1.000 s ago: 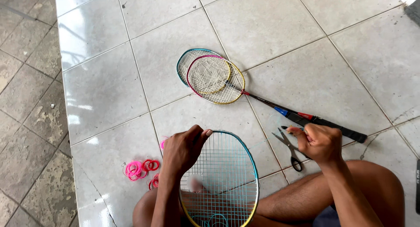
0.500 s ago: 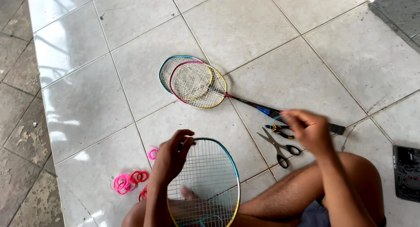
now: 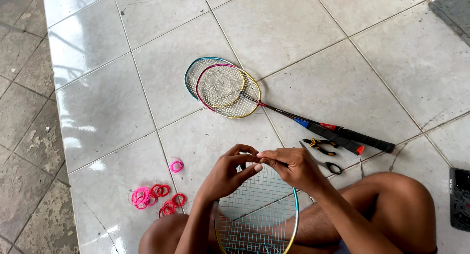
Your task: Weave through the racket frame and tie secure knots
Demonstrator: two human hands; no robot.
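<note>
Ahead of you on the tiled floor (image 3: 313, 43) lie two rackets (image 3: 227, 90), heads overlapped, handles pointing right. Pliers (image 3: 318, 145) and scissors (image 3: 329, 166) sit just beside your right hand (image 3: 293, 168); pink and red string coils (image 3: 154, 197) lie to your left. The racket (image 3: 257, 212) you work on rests between your legs, its rim blue and yellow. Both hands meet at its top, each grip pinched closed; on what, you cannot tell. Left hand (image 3: 227, 173) touches the right.
</note>
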